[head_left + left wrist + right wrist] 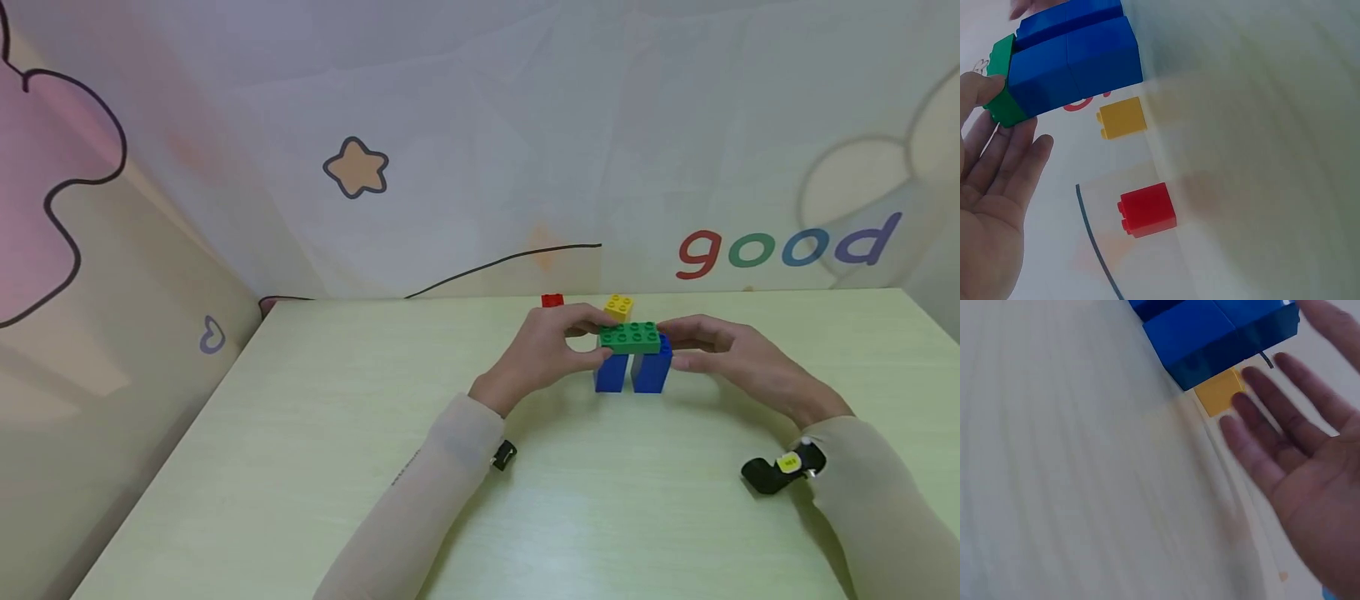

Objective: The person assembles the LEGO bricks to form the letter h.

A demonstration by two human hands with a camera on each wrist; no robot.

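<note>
A green brick [630, 340] with studs on top lies across two upright blue stacks, the left blue stack [611, 375] and the right blue stack [649, 375], with a narrow gap between them. In the left wrist view, the nearer blue stack [1075, 62] shows a seam between two bricks. My left hand [551, 354] pinches the green brick's left end between thumb and fingers. Beside the right stack is my right hand [738, 358], its fingers extended and slightly spread in the right wrist view; whether a fingertip touches the stack I cannot tell.
Behind the blue stacks stands a yellow brick [619, 307]. A red brick [552, 300] is farther left, near the back edge, partly hidden by my left hand in the head view. A printed cloth backdrop [480, 167] rises behind the pale table [315, 467].
</note>
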